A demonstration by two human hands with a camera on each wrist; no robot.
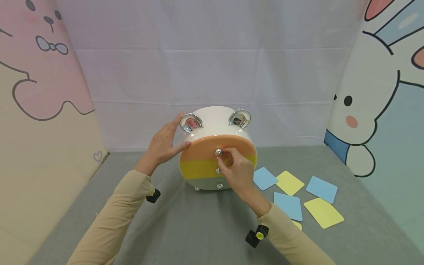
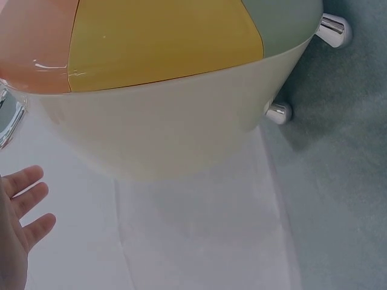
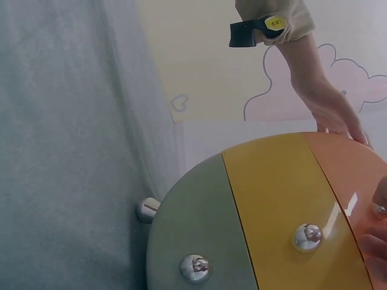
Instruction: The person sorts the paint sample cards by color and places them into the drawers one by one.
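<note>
A rounded drawer box [image 1: 215, 119] with a white body and two silver ears stands on the table. Its front has an orange drawer [image 1: 202, 147], a yellow drawer [image 1: 195, 169] and a green drawer [image 1: 205, 183], each with a silver knob. My right hand [image 1: 240, 173] pinches the top knob [image 1: 218, 151] of the orange drawer between thumb and fingers. Against the box's upper left side rests my left hand [image 1: 163, 143], thumb near the orange edge and fingers by the left ear [image 1: 191, 122]. The left wrist view shows spread fingers [image 2: 37, 229]. All drawers look closed.
Several blue cards [image 1: 288, 206] and yellow cards [image 1: 324, 212] lie scattered on the grey table [image 1: 185, 228], right of the box. A white cloth [image 1: 212, 66] hangs behind, with cartoon-printed panels on both sides. Short silver feet [image 2: 279, 113] hold the box up.
</note>
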